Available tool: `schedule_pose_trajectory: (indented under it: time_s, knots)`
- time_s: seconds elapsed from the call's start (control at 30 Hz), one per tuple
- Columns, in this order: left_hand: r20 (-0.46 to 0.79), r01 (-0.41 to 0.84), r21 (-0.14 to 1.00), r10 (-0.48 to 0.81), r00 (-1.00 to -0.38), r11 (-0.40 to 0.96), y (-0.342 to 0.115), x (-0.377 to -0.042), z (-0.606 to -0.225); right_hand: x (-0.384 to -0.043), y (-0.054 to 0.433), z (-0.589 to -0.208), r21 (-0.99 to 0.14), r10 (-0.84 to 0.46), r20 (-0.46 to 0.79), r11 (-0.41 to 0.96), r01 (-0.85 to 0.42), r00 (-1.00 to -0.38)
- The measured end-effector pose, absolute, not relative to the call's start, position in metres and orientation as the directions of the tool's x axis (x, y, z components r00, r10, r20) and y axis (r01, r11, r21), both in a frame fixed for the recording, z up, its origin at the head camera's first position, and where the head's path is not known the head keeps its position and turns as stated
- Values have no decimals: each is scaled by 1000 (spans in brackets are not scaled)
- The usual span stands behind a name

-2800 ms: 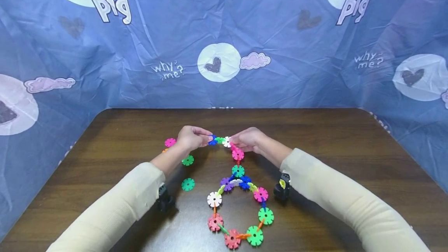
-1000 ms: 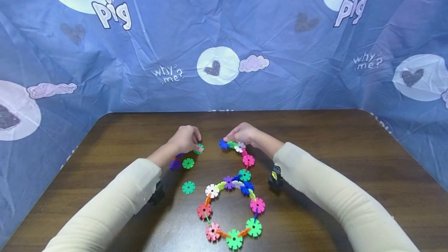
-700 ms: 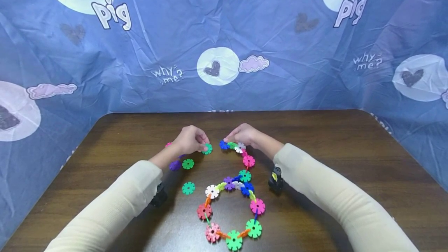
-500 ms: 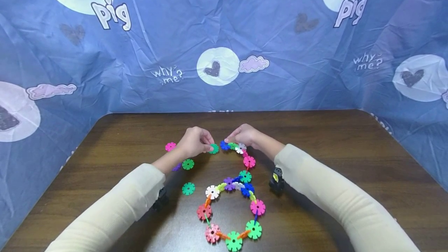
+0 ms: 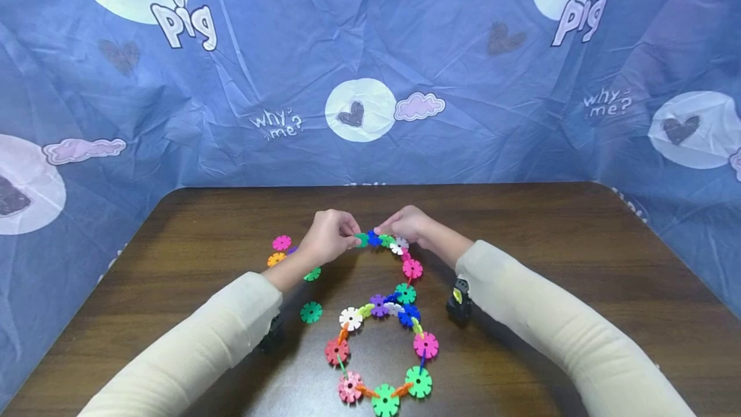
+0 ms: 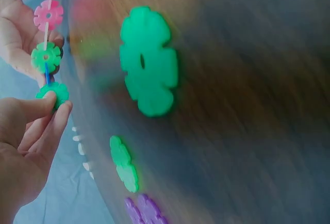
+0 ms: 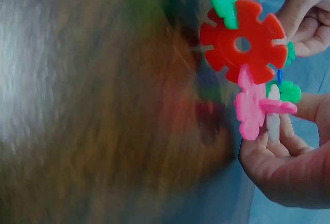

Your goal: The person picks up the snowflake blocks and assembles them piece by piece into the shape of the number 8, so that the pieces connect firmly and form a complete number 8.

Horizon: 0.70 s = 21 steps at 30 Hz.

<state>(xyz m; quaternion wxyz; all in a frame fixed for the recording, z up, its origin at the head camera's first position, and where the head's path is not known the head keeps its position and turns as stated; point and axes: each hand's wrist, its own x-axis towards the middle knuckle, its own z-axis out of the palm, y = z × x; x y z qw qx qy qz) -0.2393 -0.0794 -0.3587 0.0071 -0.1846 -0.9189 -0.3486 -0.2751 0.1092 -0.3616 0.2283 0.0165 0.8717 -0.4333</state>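
Observation:
My left hand (image 5: pixel 330 235) pinches a green notched plastic disc (image 5: pixel 363 240) between thumb and fingers. Beside it, my right hand (image 5: pixel 410 224) holds the far end of a chain of interlocking discs by the blue disc (image 5: pixel 374 239). Green and blue discs meet edge to edge; whether they are slotted together I cannot tell. From the right hand the chain runs through a white disc (image 5: pixel 399 246) and a pink disc (image 5: pixel 412 268) to a closed ring of many colours. In the right wrist view a red disc (image 7: pixel 242 43) and a pink disc (image 7: pixel 251 105) hang near that hand.
Loose discs lie left of the chain: a pink disc (image 5: pixel 282 242), an orange disc (image 5: pixel 276 259), a green disc (image 5: pixel 313 273) and another green disc (image 5: pixel 311 312). The ring's nearest green disc (image 5: pixel 385 400) sits near the frame's bottom. A blue printed cloth (image 5: pixel 463 147) stands behind the brown table (image 5: pixel 521 211).
My left hand has let go of the chain's blue end, picked up a green disc from the left and carried it right to the blue disc. The right hand has shifted to the blue disc.

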Motion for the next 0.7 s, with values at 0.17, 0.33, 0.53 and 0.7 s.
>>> schedule_pose_trajectory:
  time_s: [0.17,0.33,0.53,0.7]
  knots:
    - [226,374,627,300,-927,684,-74,-239,-362,-272,105,-362,-772,-88,-428,553,313,-899]
    - [292,385,595,257,-921,706,-66,-237,-363,-268,102,-364,-803,-28,-407,486,344,-913]
    - [271,383,603,272,-923,700,-65,-237,-361,-268,104,-364,-803,-35,-397,498,328,-917]
    - [183,368,624,329,-926,689,-72,-237,-357,-268,108,-357,-787,-110,-439,526,322,-892]
